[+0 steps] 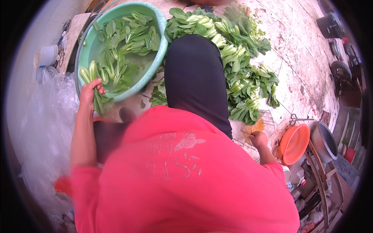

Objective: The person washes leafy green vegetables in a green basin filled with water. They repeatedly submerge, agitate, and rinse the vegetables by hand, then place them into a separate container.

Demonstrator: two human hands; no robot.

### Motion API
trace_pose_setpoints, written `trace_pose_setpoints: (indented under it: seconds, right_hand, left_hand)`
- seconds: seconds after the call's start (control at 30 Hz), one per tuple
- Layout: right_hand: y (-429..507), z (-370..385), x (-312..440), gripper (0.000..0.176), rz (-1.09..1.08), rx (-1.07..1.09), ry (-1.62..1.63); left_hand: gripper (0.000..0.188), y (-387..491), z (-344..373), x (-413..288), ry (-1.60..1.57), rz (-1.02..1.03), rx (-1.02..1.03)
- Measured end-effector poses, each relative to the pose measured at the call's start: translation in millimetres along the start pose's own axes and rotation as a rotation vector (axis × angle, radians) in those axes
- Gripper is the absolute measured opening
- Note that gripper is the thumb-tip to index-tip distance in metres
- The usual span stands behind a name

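My left hand (92, 88) grips pak choi (89, 72) by the leaves, with the pale stem ends pointing up, at the near-left rim of a green plastic tub (161, 55). Water and several loose pak choi (140, 40) fill part of the tub. My right hand (258, 139) is closed low on the right, around the end of a flat orange-yellow object (258, 125); its exact kind is not clear. A wire mesh rack (269, 121) lies just beyond that hand. A long heap of pak choi (230, 51) spreads across the floor around my dark-clad knee.
Clear plastic sheeting (49, 116) bunches at the left, below a white bucket (46, 56). An orange basin (295, 144) and a grey pot (325, 141) stand at the right, near a wooden frame (319, 174). Stained pale flooring (297, 64) extends beyond the heap.
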State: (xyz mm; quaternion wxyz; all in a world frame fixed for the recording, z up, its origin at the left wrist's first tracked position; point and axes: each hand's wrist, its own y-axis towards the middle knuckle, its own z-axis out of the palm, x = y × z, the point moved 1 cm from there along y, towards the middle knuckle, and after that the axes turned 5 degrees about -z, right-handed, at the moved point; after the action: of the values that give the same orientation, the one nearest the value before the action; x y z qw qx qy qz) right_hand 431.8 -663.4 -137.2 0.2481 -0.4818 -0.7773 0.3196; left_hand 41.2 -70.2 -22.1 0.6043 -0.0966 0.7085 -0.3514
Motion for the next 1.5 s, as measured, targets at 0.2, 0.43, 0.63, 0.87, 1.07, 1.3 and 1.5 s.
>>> trace_pose_setpoints:
  seconds: [0.2, 0.43, 0.63, 0.87, 1.07, 1.3, 1.5]
  right_hand:
    - [-7.5, -67.6, -86.9, 0.029, -0.096, -0.286, 0.09]
    - [-17.8, -218.9, -5.5, 0.024, -0.132, -0.302, 0.057]
    - [-3.5, -285.3, 148.7, 0.017, -0.426, -0.618, -0.381]
    - [61.2, -221.9, 281.5, 0.011, -0.877, -0.808, -0.64]
    - [65.4, -169.3, 320.3, 0.01, -0.945, -0.664, -0.693]
    - [49.9, -209.2, 313.1, 0.025, -0.798, -0.172, -0.017]
    - [113.2, -250.7, 306.7, 0.024, -0.571, -0.412, 0.117]
  left_hand:
    - [0.016, 6.8, 1.4, -19.8, -0.043, 0.089, 0.1]
    - [0.013, -5.0, 1.3, -28.2, -0.11, 0.116, 0.183]
    - [0.015, -18.8, 0.6, -36.3, -0.117, 0.176, 0.243]
    - [0.017, -35.5, -11.7, -28.9, -0.131, 0.173, 0.221]
    - [0.018, -35.3, -10.0, -23.0, -0.096, 0.129, 0.197]
    - [0.017, -25.4, 5.6, -22.3, -0.052, 0.09, 0.162]
    - [0.015, -20.1, 19.0, -26.7, -0.049, 0.097, 0.185]
